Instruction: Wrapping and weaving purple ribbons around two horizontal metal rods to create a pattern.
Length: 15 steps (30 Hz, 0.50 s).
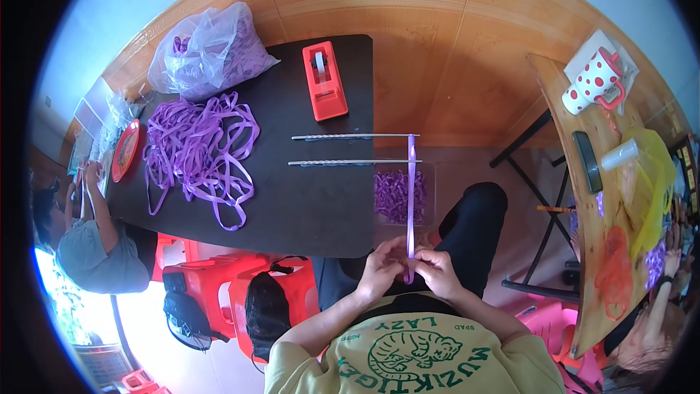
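Seemingly midway, left grip point(386, 266) and right grip point(435, 270) pinch a purple strip point(410, 208) set across the centre rods point(356, 136), the upper-left heap point(191, 147) remaining.

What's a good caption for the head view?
Left hand and right hand hold a narrow, shiny purple ribbon reaching two thin silvery metal rods.

Left hand point(380, 271) and right hand point(436, 273) — together — partly hide the purple ribbon point(410, 208).

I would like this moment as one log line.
left hand: holding flat purple ribbon; right hand: holding ribbon; ribbon: across two thin silver metal rods
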Tool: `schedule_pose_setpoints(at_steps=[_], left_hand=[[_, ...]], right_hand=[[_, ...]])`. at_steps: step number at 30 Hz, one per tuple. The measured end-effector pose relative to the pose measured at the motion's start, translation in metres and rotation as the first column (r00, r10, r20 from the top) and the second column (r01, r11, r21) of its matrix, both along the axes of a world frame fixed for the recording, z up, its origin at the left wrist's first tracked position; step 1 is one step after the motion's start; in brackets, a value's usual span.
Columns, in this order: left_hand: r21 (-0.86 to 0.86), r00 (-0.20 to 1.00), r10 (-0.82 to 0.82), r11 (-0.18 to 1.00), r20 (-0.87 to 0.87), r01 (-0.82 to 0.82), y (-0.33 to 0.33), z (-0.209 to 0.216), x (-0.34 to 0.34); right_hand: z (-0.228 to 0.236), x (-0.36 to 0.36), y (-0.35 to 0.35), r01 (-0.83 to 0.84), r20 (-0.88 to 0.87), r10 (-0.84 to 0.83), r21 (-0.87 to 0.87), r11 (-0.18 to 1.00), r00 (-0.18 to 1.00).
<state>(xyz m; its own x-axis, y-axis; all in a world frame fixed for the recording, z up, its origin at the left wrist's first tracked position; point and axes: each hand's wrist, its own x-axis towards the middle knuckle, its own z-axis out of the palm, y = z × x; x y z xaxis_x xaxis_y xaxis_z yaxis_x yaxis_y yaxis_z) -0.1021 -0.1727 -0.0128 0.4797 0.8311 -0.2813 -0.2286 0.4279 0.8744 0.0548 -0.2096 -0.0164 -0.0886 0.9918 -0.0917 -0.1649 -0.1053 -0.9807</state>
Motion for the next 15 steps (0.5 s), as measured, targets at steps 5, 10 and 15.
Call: schedule_pose_setpoints(at_steps=[5, 10, 15], left_hand=[[-0.029, 0.987, 0.143, 0.990, 0.080, -0.141, 0.017, -0.003, 0.016], [0.054, 0.994, 0.112, 0.992, 0.010, -0.113, 0.048, 0.018, 0.028], [0.096, 0.968, 0.187, 0.974, 0.170, -0.205, 0.063, 0.011, 0.041]], right_hand=[[-0.001, 0.002, -0.004, 0.029, 0.017, -0.028, -0.044, 0.999, 0.999], [-0.014, 0.005, -0.005, 0.015, -0.045, -0.019, -0.106, 0.994, 0.999], [-0.012, 0.008, -0.003, -0.038, 0.018, 0.041, -0.112, 0.993, 0.999]])
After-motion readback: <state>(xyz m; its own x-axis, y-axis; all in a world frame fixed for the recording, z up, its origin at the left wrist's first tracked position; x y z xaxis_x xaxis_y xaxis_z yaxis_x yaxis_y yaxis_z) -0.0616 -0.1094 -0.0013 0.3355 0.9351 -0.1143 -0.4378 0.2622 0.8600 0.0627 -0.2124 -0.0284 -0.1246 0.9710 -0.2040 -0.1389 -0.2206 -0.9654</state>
